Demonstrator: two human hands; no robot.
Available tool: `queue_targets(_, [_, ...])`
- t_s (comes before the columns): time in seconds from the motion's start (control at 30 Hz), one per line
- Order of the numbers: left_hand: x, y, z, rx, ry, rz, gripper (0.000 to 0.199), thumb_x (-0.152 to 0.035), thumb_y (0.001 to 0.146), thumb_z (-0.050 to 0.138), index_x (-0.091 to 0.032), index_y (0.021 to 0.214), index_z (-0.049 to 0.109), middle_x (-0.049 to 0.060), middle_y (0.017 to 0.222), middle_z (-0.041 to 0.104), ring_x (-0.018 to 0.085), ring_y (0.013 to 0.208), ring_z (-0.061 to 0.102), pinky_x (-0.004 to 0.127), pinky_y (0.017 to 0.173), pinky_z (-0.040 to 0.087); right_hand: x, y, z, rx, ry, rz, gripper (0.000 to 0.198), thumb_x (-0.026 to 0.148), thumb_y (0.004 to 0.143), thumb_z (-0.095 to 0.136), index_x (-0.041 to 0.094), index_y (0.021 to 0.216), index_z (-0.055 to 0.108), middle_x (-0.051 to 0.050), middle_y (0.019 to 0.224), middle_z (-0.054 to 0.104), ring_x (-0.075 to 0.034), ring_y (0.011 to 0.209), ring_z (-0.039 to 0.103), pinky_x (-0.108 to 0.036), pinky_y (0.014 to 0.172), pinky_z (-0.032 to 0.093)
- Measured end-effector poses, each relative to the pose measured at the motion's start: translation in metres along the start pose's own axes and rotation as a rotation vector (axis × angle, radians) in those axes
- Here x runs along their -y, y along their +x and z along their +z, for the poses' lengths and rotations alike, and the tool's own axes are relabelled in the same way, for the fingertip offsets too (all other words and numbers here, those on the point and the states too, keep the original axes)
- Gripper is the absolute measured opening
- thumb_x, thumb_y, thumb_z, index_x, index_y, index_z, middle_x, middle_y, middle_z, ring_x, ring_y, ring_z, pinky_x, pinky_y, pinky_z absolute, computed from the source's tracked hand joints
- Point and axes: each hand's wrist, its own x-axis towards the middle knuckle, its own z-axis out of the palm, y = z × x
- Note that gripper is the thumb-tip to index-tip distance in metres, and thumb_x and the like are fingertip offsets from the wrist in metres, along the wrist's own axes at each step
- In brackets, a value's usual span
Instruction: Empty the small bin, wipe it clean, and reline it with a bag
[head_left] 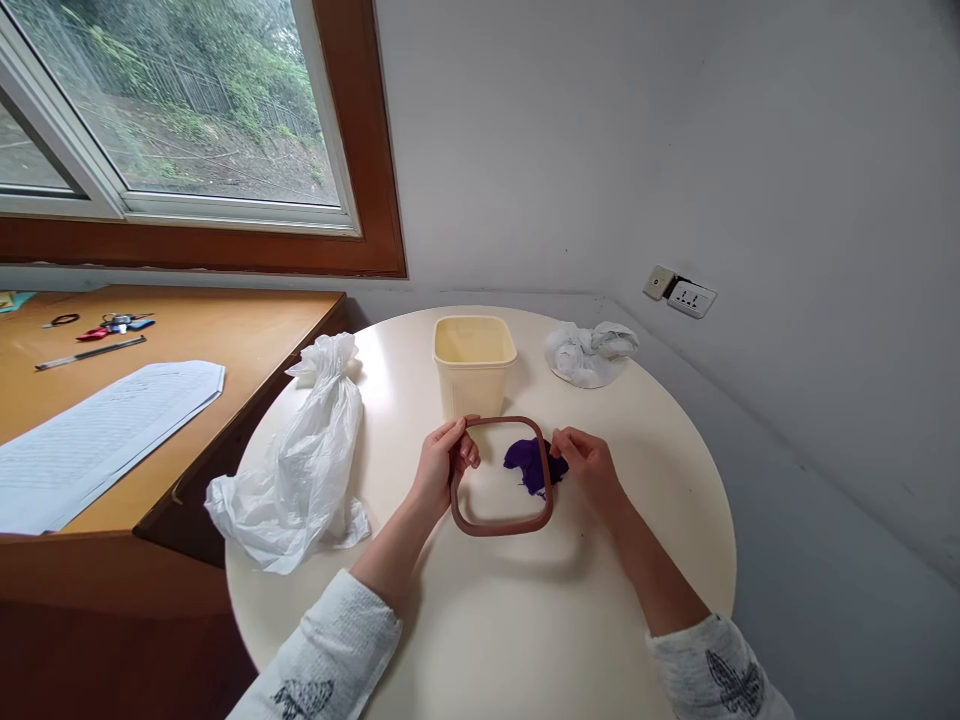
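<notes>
A: Gripped at both sides: left hand (444, 462) pinches the brown square frame (501, 524) at its 10 o'clock corner, fingers curled over the rim, thumb underneath. Closed on it, no gap

B: Right hand?

A: Right hand (589, 464) sits at the frame's 3 o'clock edge, fingertips pinched on the purple cloth (529, 464) just where it meets the rim. Can't tell if those fingers also clamp the rim itself

B: Frame position?

A: Centre of the round cream table (480, 630), lifted a bit off the top and tilted toward the camera, shadow under it. Looks like a lid ring, open middle, table shows through

B: OK, sweep left to right

A: Far 9 o'clock: wooden desk (247, 340) with printed paper sheets (97, 430), a pen (90, 352) and keys (116, 324) near its back edge. On the round table at 9 o'clock of the frame: crumpled white plastic bag (300, 470), tied at the top. At 12 o'clock, just behind the frame: cream plastic tub (474, 365), upright, no lid on it. At 1 o'clock: smaller knotted white bundle (589, 352). Further out at 2 o'clock: wall socket (690, 298)

B: Sleeves?

A: Both white with a grey butterfly print, at 6 o'clock in view
</notes>
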Motion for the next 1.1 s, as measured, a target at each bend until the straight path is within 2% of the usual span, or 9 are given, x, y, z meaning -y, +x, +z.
queue_targets(0.1, [-0.001, 0.000, 0.002, -0.013, -0.016, 0.015, 0.021, -0.028, 0.074, 0.062, -0.011, 0.088, 0.063, -0.007, 0.044, 0.037, 0.007, 0.042, 0.040, 0.021, 0.045, 0.035, 0.008, -0.005, 0.001, 0.202, 0.140, -0.002, 0.037, 0.045, 0.082, 0.048, 0.017, 0.057, 0.049, 0.002, 0.057, 0.045, -0.011, 0.058, 0.042, -0.024, 0.056, 0.035])
queue_targets(0.17, [-0.002, -0.001, 0.003, -0.010, -0.033, 0.024, 0.021, -0.027, 0.075, 0.062, -0.011, 0.088, 0.063, -0.007, 0.044, 0.037, 0.007, 0.042, 0.040, 0.020, 0.045, 0.034, 0.009, -0.007, 0.002, 0.277, 0.174, 0.019, 0.035, 0.044, 0.080, 0.052, 0.017, 0.058, 0.049, 0.003, 0.056, 0.044, -0.010, 0.055, 0.041, -0.024, 0.053, 0.033])
queue_targets(0.37, [-0.003, -0.004, 0.004, 0.038, -0.054, 0.007, 0.026, -0.029, 0.076, 0.061, -0.012, 0.096, 0.062, -0.005, 0.049, 0.044, 0.008, 0.048, 0.045, 0.022, 0.052, 0.040, 0.008, -0.007, -0.001, 0.264, 0.130, 0.035, 0.034, 0.043, 0.079, 0.052, 0.017, 0.057, 0.050, 0.003, 0.055, 0.043, -0.009, 0.052, 0.040, -0.024, 0.051, 0.033])
queue_targets(0.5, [-0.003, -0.004, 0.004, 0.119, -0.053, -0.064, 0.033, -0.033, 0.079, 0.058, -0.012, 0.106, 0.059, 0.003, 0.068, 0.059, 0.013, 0.063, 0.057, 0.028, 0.068, 0.046, 0.009, -0.001, -0.013, 0.176, 0.074, 0.014, 0.036, 0.044, 0.081, 0.048, 0.017, 0.057, 0.051, 0.003, 0.053, 0.045, -0.010, 0.052, 0.041, -0.024, 0.052, 0.034])
queue_targets(0.6, [-0.002, -0.004, 0.004, 0.132, -0.052, -0.095, 0.035, -0.033, 0.079, 0.057, -0.013, 0.108, 0.057, 0.006, 0.077, 0.062, 0.016, 0.072, 0.059, 0.032, 0.076, 0.046, 0.001, 0.005, -0.028, 0.038, 0.029, -0.010, 0.037, 0.045, 0.083, 0.045, 0.018, 0.058, 0.049, 0.002, 0.053, 0.045, -0.011, 0.052, 0.041, -0.025, 0.053, 0.034])
queue_targets(0.77, [-0.002, -0.004, 0.004, 0.121, -0.026, -0.138, 0.031, -0.036, 0.079, 0.056, -0.014, 0.100, 0.060, 0.004, 0.072, 0.060, 0.015, 0.067, 0.057, 0.031, 0.073, 0.046, -0.024, 0.015, -0.061, -0.283, -0.189, 0.036, 0.041, 0.045, 0.085, 0.037, 0.020, 0.053, 0.034, 0.004, 0.051, 0.035, -0.010, 0.049, 0.033, -0.024, 0.049, 0.030])
queue_targets(0.87, [-0.002, -0.004, 0.004, 0.118, -0.015, -0.143, 0.029, -0.036, 0.080, 0.055, -0.014, 0.097, 0.061, 0.003, 0.070, 0.059, 0.014, 0.066, 0.056, 0.030, 0.072, 0.045, -0.038, 0.017, -0.080, -0.410, -0.314, 0.109, 0.039, 0.043, 0.086, 0.032, 0.021, 0.053, 0.029, 0.003, 0.051, 0.033, -0.010, 0.049, 0.031, -0.025, 0.048, 0.028])
queue_targets(0.97, [-0.001, -0.004, 0.005, 0.108, -0.005, -0.149, 0.028, -0.037, 0.080, 0.055, -0.014, 0.095, 0.062, 0.003, 0.069, 0.058, 0.013, 0.065, 0.055, 0.029, 0.071, 0.045, -0.050, 0.018, -0.096, -0.478, -0.409, 0.186, 0.037, 0.040, 0.083, 0.035, 0.022, 0.052, 0.026, 0.004, 0.048, 0.028, -0.010, 0.047, 0.025, -0.026, 0.046, 0.022])
queue_targets(1.1, [0.000, -0.003, 0.006, 0.094, 0.001, -0.150, 0.027, -0.036, 0.079, 0.056, -0.014, 0.094, 0.062, 0.002, 0.068, 0.058, 0.013, 0.064, 0.055, 0.029, 0.069, 0.045, -0.063, 0.018, -0.107, -0.467, -0.536, 0.284, 0.034, 0.036, 0.079, 0.039, 0.022, 0.049, 0.030, 0.003, 0.045, 0.034, -0.011, 0.045, 0.028, -0.027, 0.046, 0.022])
